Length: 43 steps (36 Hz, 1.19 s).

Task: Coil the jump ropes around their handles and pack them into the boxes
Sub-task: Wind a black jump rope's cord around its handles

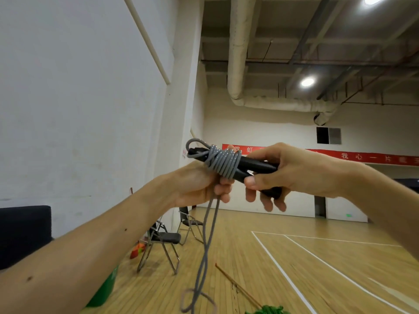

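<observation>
Left arm was nearest. Left hand sat just below the handles, fingers curled round the doubled rope. Right hand clamped the handles' right end between thumb and fingers. Coil of several grey turns sat near the handles' left end, and the slack hung below the handles to the floor. Looked like mid-coiling. Next move calls for tension on the slack, more turns, then tucking the end. No boxes in view.
</observation>
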Motion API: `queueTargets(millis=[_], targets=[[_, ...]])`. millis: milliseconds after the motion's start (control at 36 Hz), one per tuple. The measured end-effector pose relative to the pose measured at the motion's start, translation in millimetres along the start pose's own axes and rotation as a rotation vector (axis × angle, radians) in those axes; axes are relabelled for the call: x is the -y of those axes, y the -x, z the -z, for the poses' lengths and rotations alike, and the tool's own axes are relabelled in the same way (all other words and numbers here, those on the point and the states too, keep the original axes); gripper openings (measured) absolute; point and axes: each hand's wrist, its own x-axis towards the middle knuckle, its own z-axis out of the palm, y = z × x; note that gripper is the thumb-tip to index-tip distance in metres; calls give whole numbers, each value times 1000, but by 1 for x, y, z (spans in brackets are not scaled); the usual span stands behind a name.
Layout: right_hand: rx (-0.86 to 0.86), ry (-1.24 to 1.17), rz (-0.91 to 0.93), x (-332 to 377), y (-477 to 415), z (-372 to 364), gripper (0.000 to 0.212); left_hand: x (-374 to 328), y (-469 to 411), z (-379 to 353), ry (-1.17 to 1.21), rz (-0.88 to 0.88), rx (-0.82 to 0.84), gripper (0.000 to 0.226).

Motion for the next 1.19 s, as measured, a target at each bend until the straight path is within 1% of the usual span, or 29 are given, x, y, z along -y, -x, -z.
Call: queueTargets(millis=[56, 83, 111, 139, 222, 278, 361, 472, 583, 639, 694, 750, 806, 861, 917, 1000, 1056, 1139, 1194], targets=[[-37, -20, 8, 0, -1, 0, 40, -1, 4, -10, 126, -14, 86, 49], [-55, -25, 11, 0, -1, -1, 39, -2, 6, -14, 157, -19, 100, 58], [-74, -21, 15, -1, -2, -1, 38, -2, 6, -17, 187, -23, 87, 61], [-95, -16, 22, -2, -3, -1, 37, -2, 5, -20, 225, -13, 75, 59], [-197, -5, 34, -5, -5, 0, 26, -1, 5, -28, 244, 17, 31, 34], [-274, 16, 18, -7, -7, 3, 21, 3, 5, -32, 258, 43, 22, 34], [-378, 98, -40, -13, -11, 9, 20, 8, 6, -35, 234, 89, 15, 39], [-446, 221, -68, -24, -12, 15, 17, 12, 5, -35, 127, 86, -19, 36], [-504, 502, -43, -34, -18, 12, 10, 16, 2, -38, -17, 98, -59, 40], [-538, 613, -51, -40, -21, 13, 12, 18, 4, -38, -98, 110, -33, 38], [-605, 708, -71, -47, -21, 19, 16, 22, 7, -37, -214, 126, 9, 38], [-653, 748, -119, -55, -17, 28, 21, 27, 10, -37, -393, 122, 12, 41], [-630, 742, -183, -63, -11, 33, 22, 29, 12, -38, -622, 62, -31, 42], [-566, 768, -237, -71, -9, 33, 22, 27, 11, -38, -818, 3, -70, 40], [-523, 785, -277, -79, -9, 31, 23, 23, 10, -39, -950, -36, -92, 39], [-507, 789, -315, -85, -12, 29, 23, 20, 6, -38, -1114, -129, -131, 38], [-461, 747, -347, -88, -14, 27, 23, 17, 3, -34, -1237, -194, -162, 38], [-271, 638, -414, -85, -16, 21, 18, 8, 0, -27, -1394, -290, -171, 32], [-122, 603, -434, -80, -17, 15, 15, 1, -2, -21, -1465, -364, -173, 34]])
